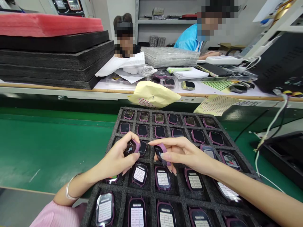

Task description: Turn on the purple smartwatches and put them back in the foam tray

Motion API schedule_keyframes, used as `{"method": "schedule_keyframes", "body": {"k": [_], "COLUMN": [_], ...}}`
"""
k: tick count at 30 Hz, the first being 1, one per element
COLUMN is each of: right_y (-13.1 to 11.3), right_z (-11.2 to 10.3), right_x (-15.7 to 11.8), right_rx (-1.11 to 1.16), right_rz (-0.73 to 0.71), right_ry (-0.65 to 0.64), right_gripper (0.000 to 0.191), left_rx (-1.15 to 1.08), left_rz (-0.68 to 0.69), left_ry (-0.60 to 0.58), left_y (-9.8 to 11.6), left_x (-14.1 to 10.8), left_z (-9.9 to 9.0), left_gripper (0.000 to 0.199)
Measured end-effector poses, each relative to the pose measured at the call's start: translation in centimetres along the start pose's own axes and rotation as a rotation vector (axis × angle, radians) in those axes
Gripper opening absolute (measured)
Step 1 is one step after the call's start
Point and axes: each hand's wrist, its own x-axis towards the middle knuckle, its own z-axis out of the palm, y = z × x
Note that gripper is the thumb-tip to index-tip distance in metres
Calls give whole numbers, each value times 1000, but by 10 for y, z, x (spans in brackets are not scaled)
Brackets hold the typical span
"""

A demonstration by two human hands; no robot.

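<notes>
A black foam tray [165,111] lies on the bench, its square cells holding rows of purple-framed smartwatch bodies. Far rows show dark screens [159,132], while near rows carry white printed screen labels [163,178]. My left hand [119,156] pinches one purple-framed watch body [131,147] between thumb and fingers, just above the tray. My right hand [182,152] grips another purple-framed watch body [161,154] by its edges at the fingertips. The two held watches are close together, a short gap apart. Both hands hide parts of the middle rows.
Stacked black foam trays [55,60] with a red top layer [48,26] stand at far left. Beyond the green bench surface [54,148] lie a yellow padded envelope [152,94], clear plastic trays [170,56], and papers. Cables [272,138] hang at right. Two co-workers [190,37] sit beyond.
</notes>
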Motion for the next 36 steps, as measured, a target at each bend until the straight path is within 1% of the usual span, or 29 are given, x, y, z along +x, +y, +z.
{"method": "schedule_keyframes", "body": {"k": [2,7,10,12,14,18,21,23,27,36], "right_y": [-3,-7,-4,0,3,5,7,10,13,9], "right_z": [1,1,0,-1,-2,-1,-2,-4,-5,-2], "right_x": [-2,-7,-6,-4,-1,3,5,6,7,3], "right_rx": [12,67,81,130,208,301,245,168,63,10], "right_rz": [-8,-32,-27,-22,-8,30,20,-5,-23,-47], "right_ry": [-1,5,-18,-33,-31,-39,9,69,112,170], "right_gripper": [45,47,46,50,52,44,47,52,58,52], "left_rx": [8,-43,-31,-47,-98,-318,-449,-467,-427,-340], "left_rz": [-5,49,15,-4,-1,-17,-56,-68,-61,-46], "left_ry": [-7,-2,-4,-12,-37,-92,-81,-89,-114,-77], "left_y": [0,1,2,2,1,-3,-5,-6,-8,-5], "left_x": [-1,-4,-5,-3,1,7,8,7,7,8], "left_z": [0,0,0,0,0,0,1,1,1,2], "left_gripper": [15,17,14,14,21,35,36,37,36,29]}}
